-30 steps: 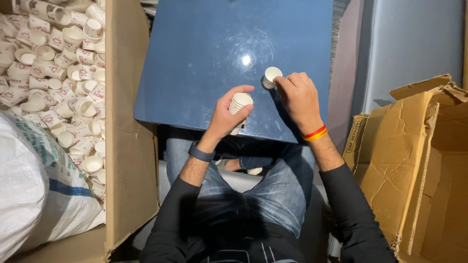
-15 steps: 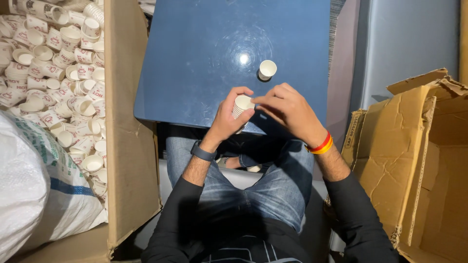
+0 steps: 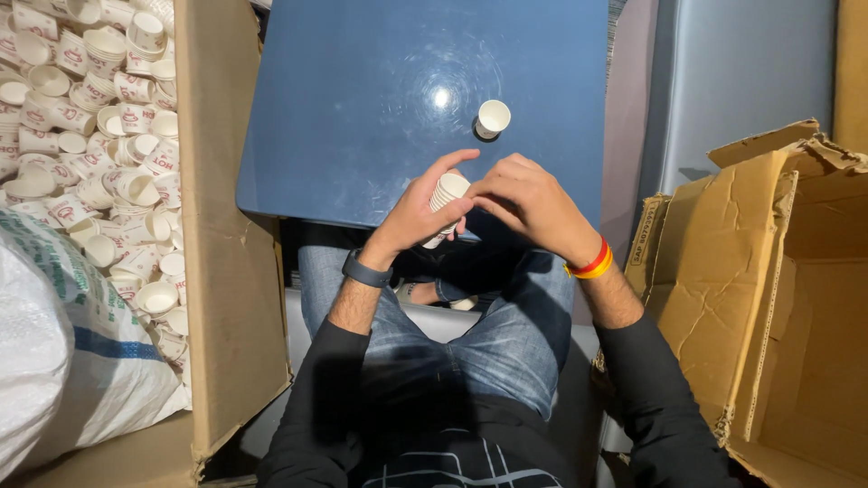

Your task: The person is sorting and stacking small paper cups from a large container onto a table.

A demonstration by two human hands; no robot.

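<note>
Seen from the head camera, looking down over two knees in blue jeans. One left hand (image 3: 418,215) wrapped around one short stack of white paper cups (image 3: 446,201), fingers (image 3: 457,161) closed about its side, stack tilted and held just above the near edge of one blue worktop (image 3: 362,90). One right hand (image 3: 529,203) just beside the stack's open mouth, fingertips pinched at its rim; cannot tell how many cups in the stack. One single white cup (image 3: 493,118) standing upright alone on the worktop, apart from both hands. One dark band on the left wrist, one red-and-yellow band on the right. One cardboard box (image 3: 217,271) at left, heaped with loose printed cups (image 3: 90,136), too many to count. One white woven sack (image 3: 63,361) beside it. One torn cardboard box (image 3: 768,298) at right.
</note>
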